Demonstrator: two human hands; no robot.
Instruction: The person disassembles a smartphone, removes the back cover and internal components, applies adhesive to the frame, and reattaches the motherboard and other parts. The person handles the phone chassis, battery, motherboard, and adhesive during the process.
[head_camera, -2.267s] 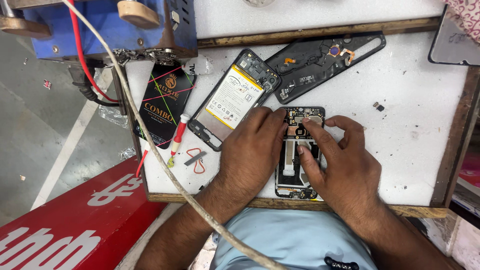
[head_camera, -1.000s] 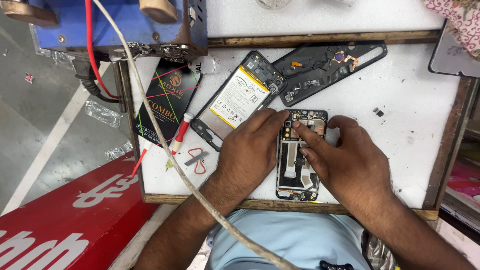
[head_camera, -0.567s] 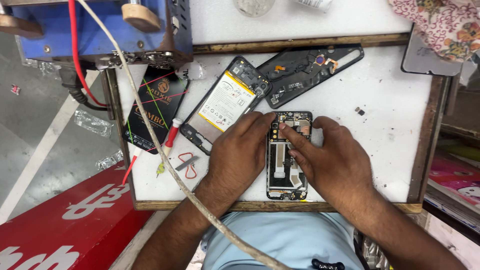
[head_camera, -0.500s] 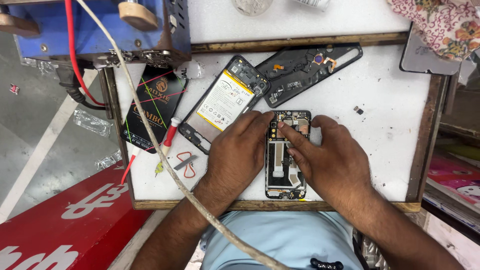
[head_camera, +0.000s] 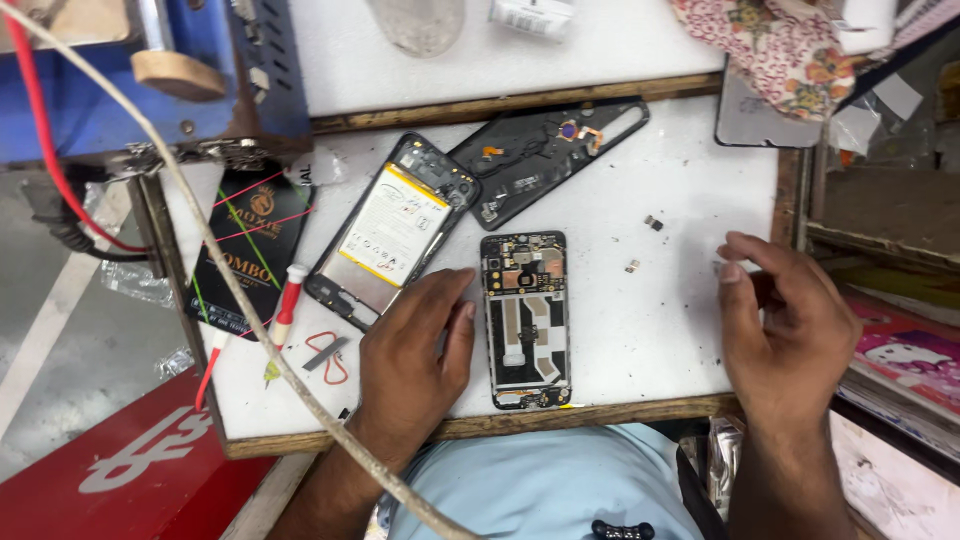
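An opened phone body with bare circuit boards lies face up near the front edge of the white work board. My left hand rests flat on the board just left of it, fingers loosely together, holding nothing. My right hand is off to the right by the board's edge, thumb and forefinger pinched near a tiny part; whether they hold anything is unclear. A second phone frame with a yellow-white battery lies tilted left of centre. A black back cover lies behind it.
A black printed packet, a red-and-white screwdriver and red tweezers lie at the left. Two tiny loose parts sit right of the phone. A frayed cord crosses the left side. Blue equipment and patterned cloth stand behind.
My right hand has lifted off the opened phone and moved right to the board's edge. My left hand has slid off the phone to its left. The phone now lies uncovered.
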